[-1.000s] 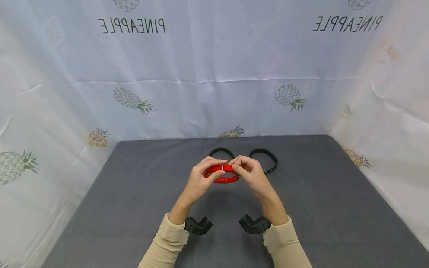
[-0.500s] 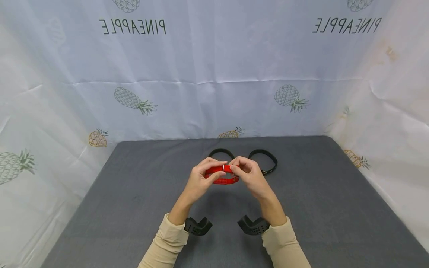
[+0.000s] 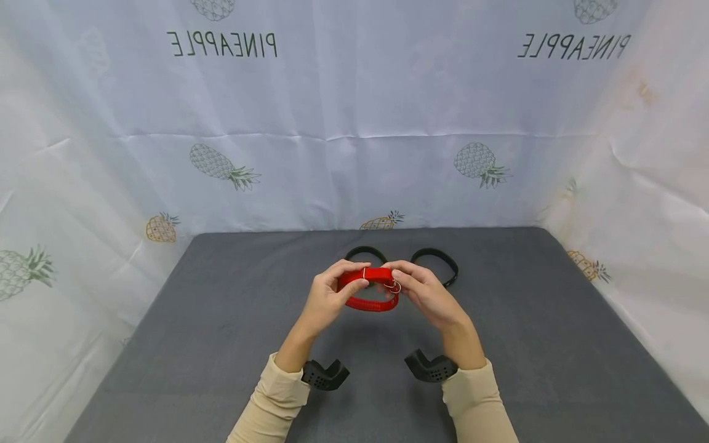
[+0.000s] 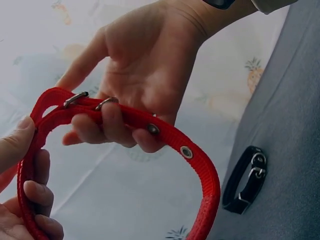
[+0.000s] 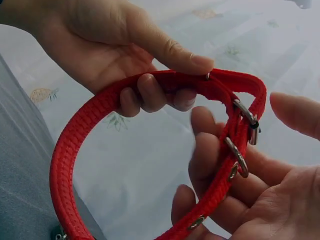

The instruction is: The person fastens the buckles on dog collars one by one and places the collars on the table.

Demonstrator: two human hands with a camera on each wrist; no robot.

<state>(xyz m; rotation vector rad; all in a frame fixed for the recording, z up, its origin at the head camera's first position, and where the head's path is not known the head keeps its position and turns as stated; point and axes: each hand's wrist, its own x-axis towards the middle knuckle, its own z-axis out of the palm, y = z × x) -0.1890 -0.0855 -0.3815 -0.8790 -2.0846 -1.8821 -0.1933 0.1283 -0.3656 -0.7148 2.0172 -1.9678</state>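
A red dog collar (image 3: pixel 379 275) is held up in a loop between both hands, above the table. My left hand (image 3: pixel 325 298) pinches the strap by its thin metal keeper, thumb on the near face and fingers behind. In the right wrist view the strap bulges in a small loop beside the metal buckle (image 5: pixel 246 113), with a D-ring (image 5: pixel 237 157) just below it. My right hand (image 3: pixel 434 298) has its fingers curled round the collar at the buckle and D-ring. Its thumb (image 5: pixel 296 114) stands off the strap. Metal eyelets (image 4: pixel 186 152) show along the band.
Two black collars lie looped on the grey table (image 3: pixel 232 332) behind the hands: the left black collar (image 3: pixel 365 248) is partly hidden by them, and the right black collar (image 3: pixel 452 264) lies beyond the right hand. A white pineapple-print curtain (image 3: pixel 332 178) encloses the table's back and sides.
My right hand has shifted right and its thumb has come off the red strap end, so the D-ring now shows. The collar's loop hangs slightly lower. My left hand keeps its pinch.
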